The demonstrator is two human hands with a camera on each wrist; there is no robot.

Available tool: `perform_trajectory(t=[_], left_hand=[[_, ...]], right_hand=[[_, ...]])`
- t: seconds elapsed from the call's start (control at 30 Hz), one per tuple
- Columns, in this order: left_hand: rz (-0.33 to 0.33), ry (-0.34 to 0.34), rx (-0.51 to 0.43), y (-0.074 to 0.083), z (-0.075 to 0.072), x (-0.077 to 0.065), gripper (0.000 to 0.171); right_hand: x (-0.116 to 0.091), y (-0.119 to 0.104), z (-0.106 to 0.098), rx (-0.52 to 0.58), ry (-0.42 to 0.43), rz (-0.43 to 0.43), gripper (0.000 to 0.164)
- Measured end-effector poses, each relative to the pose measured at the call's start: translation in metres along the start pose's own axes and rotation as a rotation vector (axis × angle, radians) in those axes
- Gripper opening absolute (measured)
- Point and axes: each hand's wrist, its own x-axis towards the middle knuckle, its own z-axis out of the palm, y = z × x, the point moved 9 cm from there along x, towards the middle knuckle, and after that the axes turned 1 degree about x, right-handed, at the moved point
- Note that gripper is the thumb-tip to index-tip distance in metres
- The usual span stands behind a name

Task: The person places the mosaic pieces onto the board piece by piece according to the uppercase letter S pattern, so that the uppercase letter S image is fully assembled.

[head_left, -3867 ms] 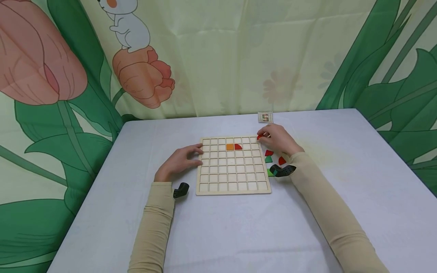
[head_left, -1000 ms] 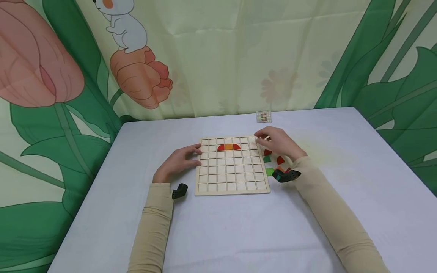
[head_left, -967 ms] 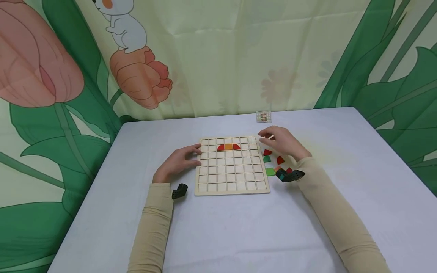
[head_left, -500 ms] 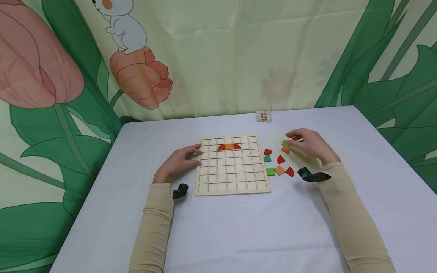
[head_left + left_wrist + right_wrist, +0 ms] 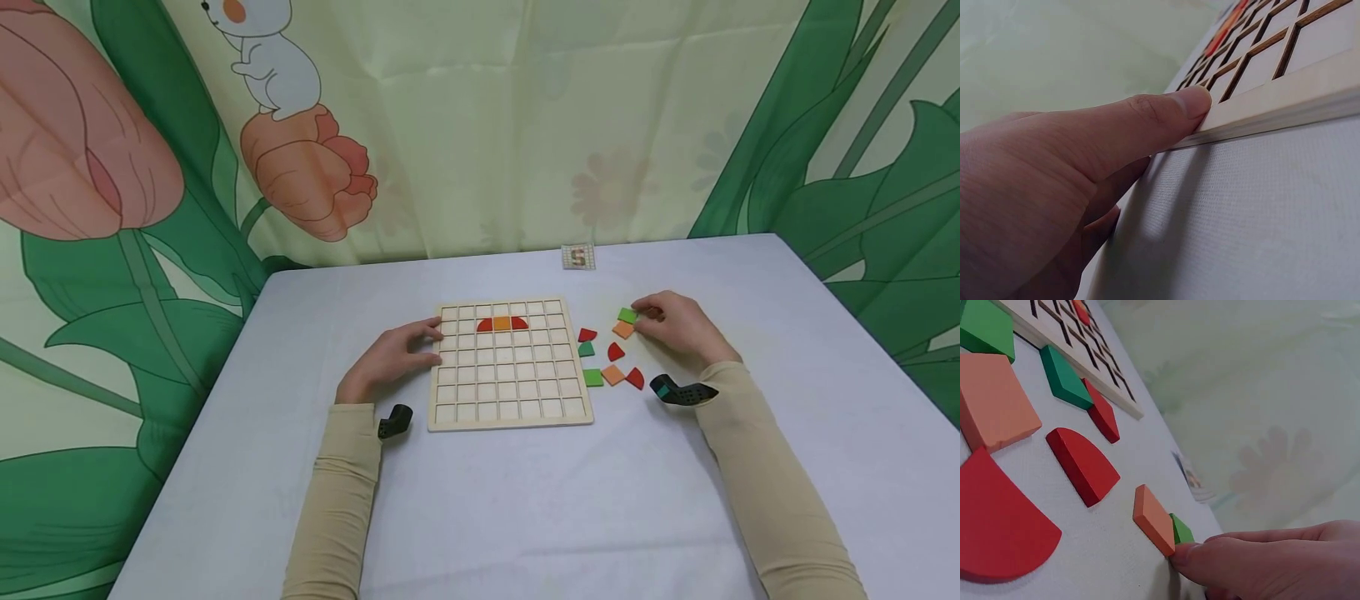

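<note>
My left hand (image 5: 390, 358) rests at the left edge of a wooden grid board (image 5: 508, 390); in the left wrist view its thumb (image 5: 1175, 112) lies on the rim. On the board, an orange square (image 5: 501, 323) sits between two red quarter-round pieces, the left one (image 5: 485, 325) and the right one (image 5: 519, 322). My right hand (image 5: 678, 327) has its fingertips at a light-green square block (image 5: 627, 316) and an orange block (image 5: 623, 330). Its thumb (image 5: 1194, 559) touches the near end of the orange block; the index fingertip is hidden, so a grip cannot be told.
Between board and right hand lie a red piece (image 5: 587, 335), a dark-green piece (image 5: 587, 349), a red quarter-round (image 5: 616, 352), a green square (image 5: 593, 377), an orange square (image 5: 613, 375) and another red quarter-round (image 5: 635, 378). A small patterned card (image 5: 578, 257) lies at the back.
A second red quarter-round now sits left of the orange square on the board. My right hand has moved right to the light-green and orange blocks. The orange block has shifted slightly left.
</note>
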Motion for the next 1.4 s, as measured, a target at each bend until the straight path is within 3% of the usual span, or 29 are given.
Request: perform_trajectory(t=[0.4, 0.7, 1.03, 1.4], left_hand=[[-0.034, -0.004, -0.009, -0.0006, 0.0007, -0.0017, 0.034], [0.000, -0.001, -0.002, 0.0055, -0.0006, 0.0005, 0.033], [-0.009, -0.004, 0.013, 0.0033, -0.0010, -0.0041, 0.035], [-0.014, -0.006, 0.001, 0.0023, 0.0006, -0.0034, 0.036]], right_hand=[[0.0007, -0.0060, 0.0056, -0.014, 0.037, 0.010, 0.037], [0.0002, -0.0021, 0.0031, -0.024, 0.053, 0.020, 0.041], [-0.0009, -0.0054, 0.0057, -0.028, 0.057, -0.019, 0.040], [-0.0007, -0.0026, 0.0079, -0.008, 0.052, 0.002, 0.043]])
